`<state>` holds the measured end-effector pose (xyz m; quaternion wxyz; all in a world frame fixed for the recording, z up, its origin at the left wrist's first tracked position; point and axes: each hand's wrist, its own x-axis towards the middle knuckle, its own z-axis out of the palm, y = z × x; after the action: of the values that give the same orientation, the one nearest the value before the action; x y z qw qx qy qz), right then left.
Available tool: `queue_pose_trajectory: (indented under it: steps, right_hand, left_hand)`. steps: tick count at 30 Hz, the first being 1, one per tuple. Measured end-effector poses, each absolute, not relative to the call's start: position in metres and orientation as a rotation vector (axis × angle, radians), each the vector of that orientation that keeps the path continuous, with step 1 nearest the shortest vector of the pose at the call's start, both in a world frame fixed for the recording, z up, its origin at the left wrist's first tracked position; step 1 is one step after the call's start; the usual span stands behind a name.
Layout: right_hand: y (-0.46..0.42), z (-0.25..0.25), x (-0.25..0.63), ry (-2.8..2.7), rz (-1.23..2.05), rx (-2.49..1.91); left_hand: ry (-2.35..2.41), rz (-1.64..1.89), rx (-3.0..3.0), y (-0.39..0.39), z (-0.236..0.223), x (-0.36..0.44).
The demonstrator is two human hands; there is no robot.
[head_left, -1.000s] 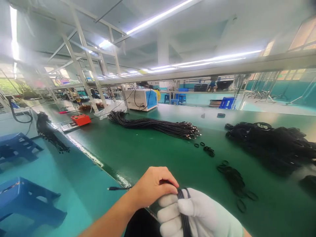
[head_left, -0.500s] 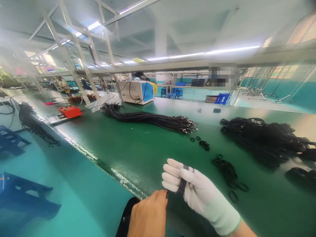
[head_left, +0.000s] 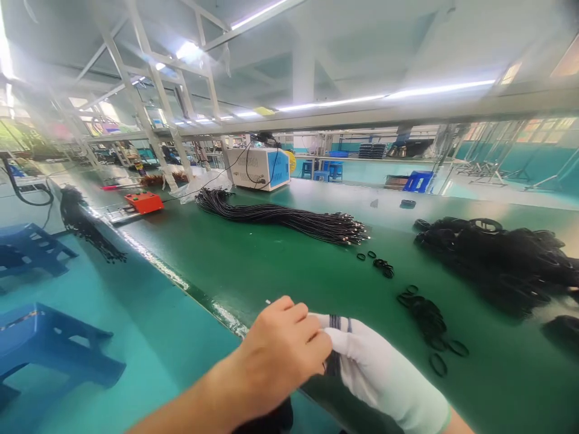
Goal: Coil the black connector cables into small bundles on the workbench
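My right hand (head_left: 384, 364), in a white glove, has strands of black cable (head_left: 333, 361) wrapped around its fingers, the thumb pressed over them. A separate thin dark band (head_left: 350, 325) circles one finger. My bare left hand (head_left: 284, 343) is closed right against the gloved fingertips and covers most of them. It appears to grip part of the same cable, though its fingers hide the grip; a small pale tip (head_left: 268, 301) shows just beyond its knuckles. Close by on the bench lie several loose black rings (head_left: 425, 316).
A long bundle of black cables (head_left: 280, 217) lies across the green bench (head_left: 217, 259). A dark pile of coils (head_left: 488, 259) is at right. Further back stand a white-and-blue machine (head_left: 257, 169) and a red box (head_left: 145, 203). Blue stools (head_left: 54, 343) stand on the floor at left.
My left hand has risen from below the gloved hand and now covers its fingertips. The gloved hand still holds the cable strands. The view has shifted slightly left.
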<state>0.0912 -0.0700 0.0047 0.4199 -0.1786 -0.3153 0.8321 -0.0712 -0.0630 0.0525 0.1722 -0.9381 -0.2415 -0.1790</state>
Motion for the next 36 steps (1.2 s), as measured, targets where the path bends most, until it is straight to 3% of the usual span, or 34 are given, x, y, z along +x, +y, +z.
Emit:
queue_pose_trajectory:
  steps: [4, 9, 13, 17, 24, 29, 36]
  right_hand:
    - [-0.073, 0.006, 0.087, -0.839, 2.194, -0.268]
    - [-0.073, 0.003, 0.086, -0.829, 2.289, -0.254]
    - [-0.072, 0.001, 0.083, -0.813, 2.303, -0.275]
    - [-0.071, -0.006, 0.082, -0.780, 2.317, -0.340]
    - [-0.072, -0.021, 0.092, -0.678, 2.455, -0.359]
    - [-0.072, -0.020, 0.093, -0.702, 2.463, -0.305]
    - [-0.065, -0.018, 0.087, -0.824, 2.285, -0.336]
  left_hand:
    - [-0.703, -0.350, -2.972, -0.039, 0.076, -0.080]
    - [-0.861, -0.385, -3.275, -0.020, 0.068, -0.080]
    - [-0.770, -0.399, -3.261, -0.019, 0.064, -0.074]
    - [-0.682, -0.197, -3.148, -0.018, 0.073, -0.067]
    - [-1.301, -0.090, -3.846, 0.000, 0.075, -0.069]
    - [-1.575, -0.521, -3.904, -0.008, 0.055, -0.075]
    - [-1.686, -1.185, -3.427, -0.035, 0.036, -0.077]
